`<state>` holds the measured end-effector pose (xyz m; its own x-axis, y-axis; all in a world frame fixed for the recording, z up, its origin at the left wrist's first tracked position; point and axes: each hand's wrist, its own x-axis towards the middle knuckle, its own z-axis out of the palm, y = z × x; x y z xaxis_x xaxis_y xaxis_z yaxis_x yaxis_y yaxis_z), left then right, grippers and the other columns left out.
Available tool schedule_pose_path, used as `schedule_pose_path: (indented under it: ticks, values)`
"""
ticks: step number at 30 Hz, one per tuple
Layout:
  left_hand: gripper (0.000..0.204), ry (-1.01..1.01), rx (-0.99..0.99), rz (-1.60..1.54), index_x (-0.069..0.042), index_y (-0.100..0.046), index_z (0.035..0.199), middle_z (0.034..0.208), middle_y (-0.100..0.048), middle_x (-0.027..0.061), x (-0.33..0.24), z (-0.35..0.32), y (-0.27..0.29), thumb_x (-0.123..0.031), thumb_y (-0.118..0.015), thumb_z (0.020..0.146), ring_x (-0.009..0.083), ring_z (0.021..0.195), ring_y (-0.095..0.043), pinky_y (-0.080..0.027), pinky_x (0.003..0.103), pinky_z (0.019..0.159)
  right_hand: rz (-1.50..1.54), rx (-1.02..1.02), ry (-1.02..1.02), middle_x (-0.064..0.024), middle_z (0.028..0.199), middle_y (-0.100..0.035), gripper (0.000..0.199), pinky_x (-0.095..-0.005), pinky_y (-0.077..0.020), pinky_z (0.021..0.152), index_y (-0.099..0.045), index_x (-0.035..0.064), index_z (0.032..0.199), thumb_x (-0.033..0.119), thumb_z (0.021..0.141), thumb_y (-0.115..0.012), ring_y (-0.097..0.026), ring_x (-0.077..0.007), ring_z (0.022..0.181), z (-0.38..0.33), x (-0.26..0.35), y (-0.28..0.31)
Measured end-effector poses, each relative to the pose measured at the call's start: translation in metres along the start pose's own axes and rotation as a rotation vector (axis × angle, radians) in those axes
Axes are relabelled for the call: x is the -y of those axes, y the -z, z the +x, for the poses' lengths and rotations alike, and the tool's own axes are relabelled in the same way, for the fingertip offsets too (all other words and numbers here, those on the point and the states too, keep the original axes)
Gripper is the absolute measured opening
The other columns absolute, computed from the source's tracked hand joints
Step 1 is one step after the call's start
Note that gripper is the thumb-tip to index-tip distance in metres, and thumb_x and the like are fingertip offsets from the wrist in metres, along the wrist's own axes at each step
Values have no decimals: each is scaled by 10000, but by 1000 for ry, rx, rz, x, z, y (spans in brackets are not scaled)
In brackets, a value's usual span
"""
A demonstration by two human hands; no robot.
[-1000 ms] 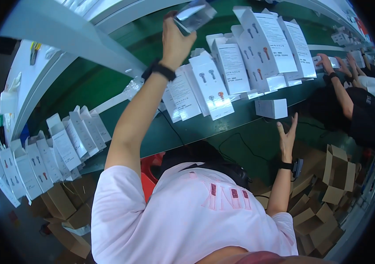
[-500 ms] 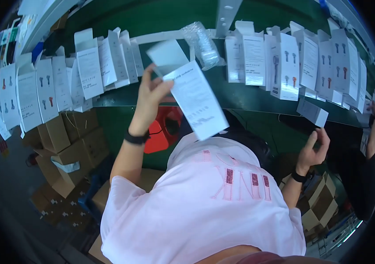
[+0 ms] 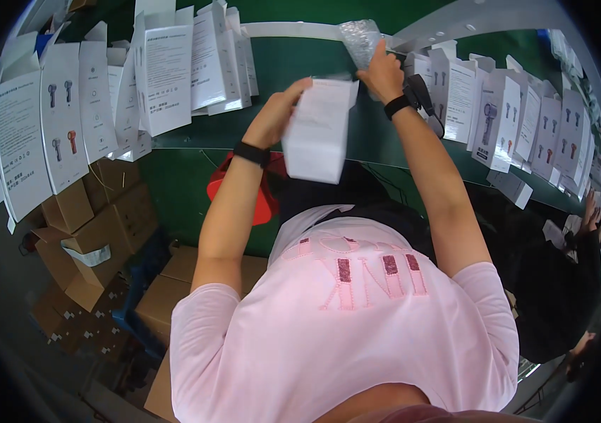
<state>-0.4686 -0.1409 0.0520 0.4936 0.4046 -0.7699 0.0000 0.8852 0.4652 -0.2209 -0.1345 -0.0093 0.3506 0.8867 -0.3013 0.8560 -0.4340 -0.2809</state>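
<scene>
My left hand (image 3: 277,116) is closed on the side of a white printed carton (image 3: 317,130), which it holds up over the table's near edge. The carton is tilted and slightly blurred, with a flap standing at its top. Farther off to the right, my right hand (image 3: 385,76) has its thumb and fingers around the near end of a clear bubble-wrap bundle (image 3: 360,41). What is inside the wrap cannot be made out. Just beside the right wrist sits a dark curved object (image 3: 424,102), partly hidden by the arm.
Rows of white cartons with raised flaps stand at left (image 3: 163,77) and right (image 3: 498,120) on the green table (image 3: 286,60). A small white box (image 3: 511,189) juts at the right edge. Below are a red stool (image 3: 262,201) and brown cardboard boxes (image 3: 120,204). Another person's hand (image 3: 590,211) is far right.
My right hand has gone from low on the right up to the bubble-wrap bundle. The carton in my left hand has turned more upright. The whole view has shifted.
</scene>
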Motion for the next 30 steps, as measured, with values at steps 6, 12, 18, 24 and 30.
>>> schedule_pose_path:
  ticks: [6,12,18,24,30]
  values:
    - [531,-93,-36,6,-20,-602,1187,1038,-665,113,15,-2,8,-461,-591,891,179,889,-656,-524,299,726,159,28,43,-287,1088,-625,803,-476,-484,858,-380,14,1370,298,694,-707,-603,-449,1004,-14,-11,45]
    - [755,-485,-293,756,62,-435,1361,1105,-606,306,39,16,1,-418,-663,825,374,1025,-616,-468,452,922,634,105,143,-156,1107,-658,619,-357,-509,837,-463,-7,1318,116,746,-665,-656,-280,978,-85,-10,131]
    - [869,-1024,-40,674,48,-283,1446,1501,-272,258,18,-42,-60,-416,-691,835,352,1375,-311,-228,422,1135,1561,301,61,-122,1199,-579,702,-348,-503,902,-410,-10,1349,149,740,-722,-610,-231,1047,-154,1,158]
    - [926,-641,360,28,5,-305,1445,1369,-445,114,9,-103,-105,-188,-833,710,195,1266,-426,-341,355,1063,1064,-247,530,-163,1393,-447,845,-402,-322,1089,-336,-31,1419,303,777,-773,-434,-276,1293,-177,35,197]
    - [703,-1403,-58,751,-72,-569,1231,1204,-526,190,-21,-130,-96,-66,-821,575,325,1074,-556,-466,375,895,452,-393,741,-181,1049,-658,265,-343,-455,882,-629,-81,1069,26,826,-625,-604,-269,967,-214,43,297]
